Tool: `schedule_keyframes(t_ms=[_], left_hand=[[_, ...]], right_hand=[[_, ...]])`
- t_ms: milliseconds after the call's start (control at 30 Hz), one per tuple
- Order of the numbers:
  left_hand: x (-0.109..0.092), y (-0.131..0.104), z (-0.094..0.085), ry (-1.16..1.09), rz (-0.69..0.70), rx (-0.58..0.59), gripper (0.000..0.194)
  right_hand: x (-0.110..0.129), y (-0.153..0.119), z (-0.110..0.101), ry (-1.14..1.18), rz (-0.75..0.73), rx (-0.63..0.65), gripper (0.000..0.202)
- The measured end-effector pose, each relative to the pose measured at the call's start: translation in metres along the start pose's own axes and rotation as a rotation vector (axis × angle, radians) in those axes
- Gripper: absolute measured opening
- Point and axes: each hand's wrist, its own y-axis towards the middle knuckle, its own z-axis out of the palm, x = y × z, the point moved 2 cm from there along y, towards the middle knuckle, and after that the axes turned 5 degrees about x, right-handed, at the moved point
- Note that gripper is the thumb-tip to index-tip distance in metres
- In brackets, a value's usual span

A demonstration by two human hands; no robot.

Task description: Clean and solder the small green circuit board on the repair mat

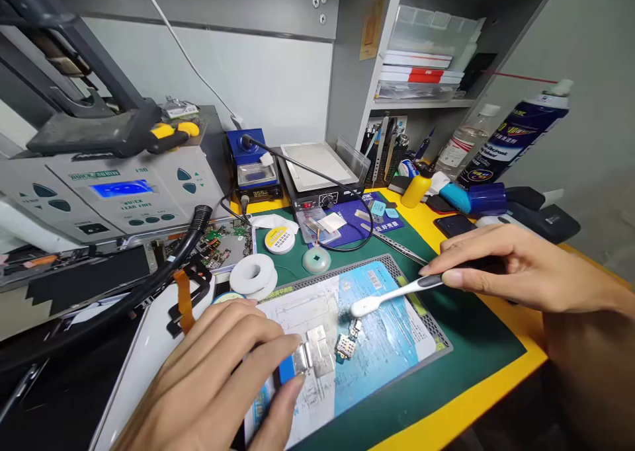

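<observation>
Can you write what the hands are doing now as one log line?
left hand: pins metal part on mat | right hand: holds toothbrush above small board

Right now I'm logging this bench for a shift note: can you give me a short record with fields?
Setting: electronics repair bench, green mat with yellow edge
Left hand: presses down on metal shield pieces on the blue-and-white work pad
Right hand: holds a white brush, bristles above a small circuit part
Behind: solder spool, hot plate, blue soldering station, spray can
</observation>
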Motion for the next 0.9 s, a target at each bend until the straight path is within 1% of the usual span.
schedule_keyframes(t_ms=[67, 167, 233, 333, 367, 500, 600, 733, 900], left_hand=[[0.000, 0.001, -0.002, 0.007, 0.003, 0.031, 0.027], [-0.002, 0.000, -0.006, 0.000, -0.039, 0.069, 0.028], [-0.002, 0.000, -0.008, -0.025, -0.072, 0.126, 0.027], [-0.003, 0.004, -0.012, -0.025, -0.085, 0.182, 0.015], [-0.004, 0.006, -0.015, -0.018, -0.094, 0.200, 0.014], [-0.011, 0.015, -0.025, 0.011, -0.174, 0.284, 0.019], [-0.019, 0.016, -0.030, 0.006, -0.243, 0.322, 0.023], [-0.026, 0.009, -0.032, -0.038, -0.346, 0.320, 0.025], [-0.030, -0.003, -0.033, -0.091, -0.518, 0.250, 0.034]], right_hand=[[0.001, 0.003, 0.002, 0.056, 0.032, 0.054, 0.026], [0.003, 0.010, 0.007, 0.201, 0.056, 0.116, 0.031], [0.004, 0.015, 0.010, 0.252, 0.025, 0.139, 0.036], [0.001, 0.020, 0.016, 0.287, -0.043, 0.146, 0.043], [0.000, 0.022, 0.019, 0.294, -0.058, 0.150, 0.044], [0.002, 0.027, 0.030, 0.277, -0.107, 0.190, 0.034], [0.008, 0.031, 0.037, 0.224, -0.133, 0.216, 0.028], [0.019, 0.034, 0.045, 0.123, -0.143, 0.237, 0.026], [0.042, 0.035, 0.054, -0.002, -0.111, 0.277, 0.027]])
